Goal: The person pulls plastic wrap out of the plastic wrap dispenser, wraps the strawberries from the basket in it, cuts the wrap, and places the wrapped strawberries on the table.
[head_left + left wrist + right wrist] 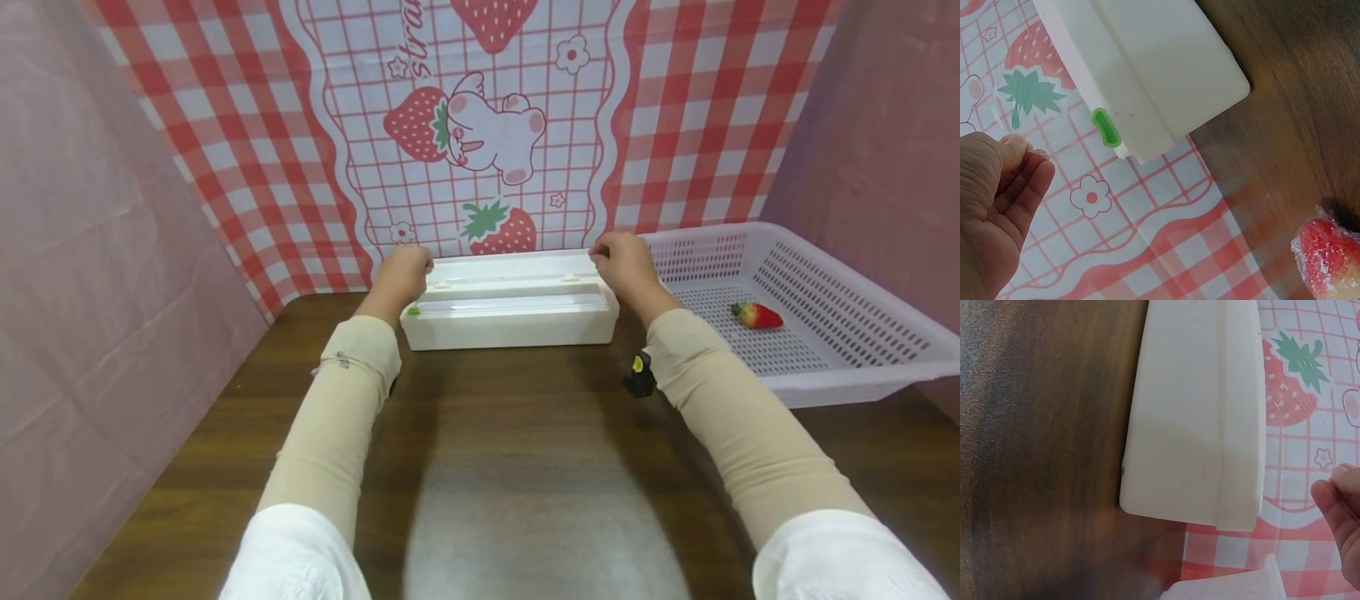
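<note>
A long white cling film dispenser lies crosswise on the table, with a green cutter slider at its left end. Behind its left end, my left hand pinches clear cling film between thumb and fingers. My right hand is raised behind the right end, thumb and fingertips together on the film's other side; the film there is barely visible. In the left wrist view a strawberry wrapped in film lies on the table; the head view does not show it.
At the right stands a white perforated plastic basket holding one strawberry. A checked cloth with strawberry prints hangs directly behind the dispenser. Pink curtains flank the brown wooden table.
</note>
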The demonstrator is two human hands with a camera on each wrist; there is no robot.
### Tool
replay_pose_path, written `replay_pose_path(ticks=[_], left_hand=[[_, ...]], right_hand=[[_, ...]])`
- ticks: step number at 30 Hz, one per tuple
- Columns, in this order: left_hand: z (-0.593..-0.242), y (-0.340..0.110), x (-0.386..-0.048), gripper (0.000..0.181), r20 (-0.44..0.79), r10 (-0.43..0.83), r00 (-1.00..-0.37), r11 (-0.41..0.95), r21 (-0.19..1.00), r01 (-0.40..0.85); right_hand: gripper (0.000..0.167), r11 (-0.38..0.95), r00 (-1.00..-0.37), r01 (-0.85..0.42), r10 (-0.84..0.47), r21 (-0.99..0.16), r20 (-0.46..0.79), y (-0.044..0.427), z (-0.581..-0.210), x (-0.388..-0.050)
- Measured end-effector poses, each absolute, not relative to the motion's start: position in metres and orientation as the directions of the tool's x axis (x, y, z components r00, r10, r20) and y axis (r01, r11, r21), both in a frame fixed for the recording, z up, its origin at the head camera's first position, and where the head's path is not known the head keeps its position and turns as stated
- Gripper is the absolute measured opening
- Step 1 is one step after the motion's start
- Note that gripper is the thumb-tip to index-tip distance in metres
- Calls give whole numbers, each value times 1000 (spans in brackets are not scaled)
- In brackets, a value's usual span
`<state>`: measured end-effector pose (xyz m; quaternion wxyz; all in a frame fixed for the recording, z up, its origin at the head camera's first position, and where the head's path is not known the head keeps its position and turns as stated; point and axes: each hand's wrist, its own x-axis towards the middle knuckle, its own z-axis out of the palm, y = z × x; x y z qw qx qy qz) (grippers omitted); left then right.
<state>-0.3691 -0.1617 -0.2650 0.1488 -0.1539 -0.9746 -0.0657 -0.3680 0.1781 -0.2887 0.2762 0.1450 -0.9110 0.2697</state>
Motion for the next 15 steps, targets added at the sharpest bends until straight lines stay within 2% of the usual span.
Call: replay_pose_path(ticks=[9, 15], left_hand=[[-257, -161, -366, 13, 371, 263, -891, 952, 47, 301], [-250, -161, -366, 17, 352, 235, -906, 961, 57, 271]], right_hand=[[16, 806, -823, -391, -89, -445, 561, 176, -278, -363], [17, 805, -814, -397, -87, -441, 574, 175, -272, -363]])
